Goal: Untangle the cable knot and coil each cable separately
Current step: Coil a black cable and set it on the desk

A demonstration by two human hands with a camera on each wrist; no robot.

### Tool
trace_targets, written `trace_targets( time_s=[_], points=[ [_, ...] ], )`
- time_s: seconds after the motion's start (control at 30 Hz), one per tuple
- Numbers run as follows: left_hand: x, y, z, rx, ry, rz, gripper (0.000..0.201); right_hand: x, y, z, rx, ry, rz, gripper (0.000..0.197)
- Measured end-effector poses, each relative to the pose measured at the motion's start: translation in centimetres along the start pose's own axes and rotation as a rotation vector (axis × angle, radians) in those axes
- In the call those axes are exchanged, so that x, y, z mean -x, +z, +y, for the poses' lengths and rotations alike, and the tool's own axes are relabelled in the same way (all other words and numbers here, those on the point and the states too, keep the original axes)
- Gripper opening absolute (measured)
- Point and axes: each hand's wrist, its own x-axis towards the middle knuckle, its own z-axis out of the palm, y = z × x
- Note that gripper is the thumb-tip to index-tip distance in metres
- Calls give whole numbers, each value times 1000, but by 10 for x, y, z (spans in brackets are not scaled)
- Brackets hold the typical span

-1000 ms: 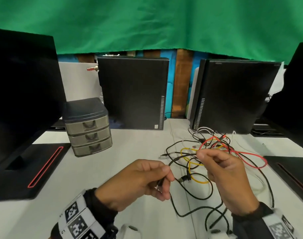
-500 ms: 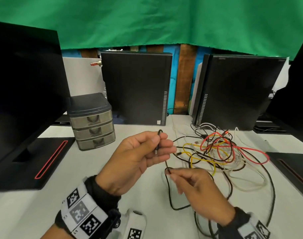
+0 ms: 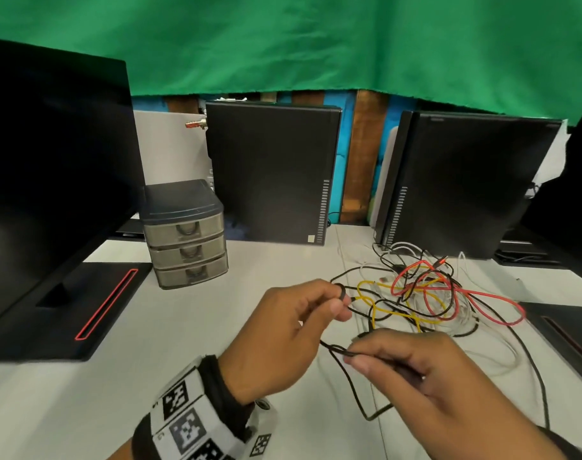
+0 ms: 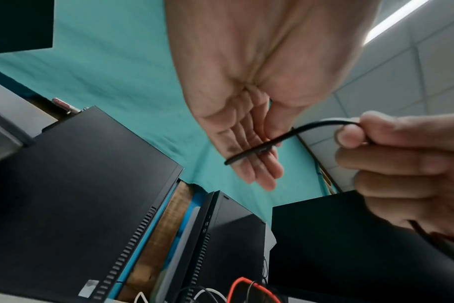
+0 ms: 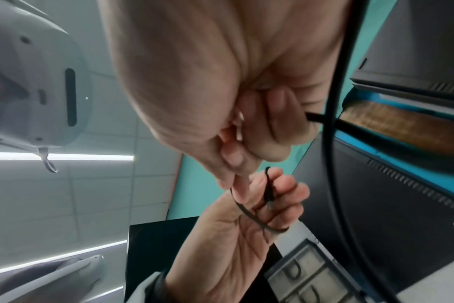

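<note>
The head view alone shows the whole layout: a white bench (image 3: 216,343) carrying a tangle of cables (image 3: 425,293) at the right, in front of two upright black computer cases. In that tangle a red cable (image 3: 495,298), a yellow cable (image 3: 387,312) and pale white cables (image 3: 472,322) loop through one another, and a black cable (image 3: 352,383) runs out of it toward the near edge. A small grey drawer unit (image 3: 186,237) stands at the left, beside a black monitor (image 3: 50,167) on its stand.

The left wrist view shows what the head view hides: the palm side of the left hand (image 4: 249,114), fingers nearly straight and close together, with the stiff end of the black cable lying across them and the thumb pressing it down. In the head view the same hand (image 3: 283,330) holds that end raised just above the bench, near the left edge of the tangle.

The right hand (image 3: 425,376) sits nearer and to the right, fingers curled, pinching the black cable between thumb and forefinger; a loop of it droops from the pinch down to the bench. The right wrist view shows this closed grip from below, the cable leaving the curled fingers (image 5: 272,123), another stretch of it crossing close in front of the lens, and the left hand beyond it with the cable crossing its palm.
</note>
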Motion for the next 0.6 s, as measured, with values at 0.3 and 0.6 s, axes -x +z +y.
trace_targets(
  time_s=[0.3,0.6],
  points=[
    [6,-14,28,736,-249,-481,20,-5,-32,-2,-100,-116,295,12],
    [3,-28,29,1167,-133,-434,22,-16,10,27,36,-58,189,21]
  ],
)
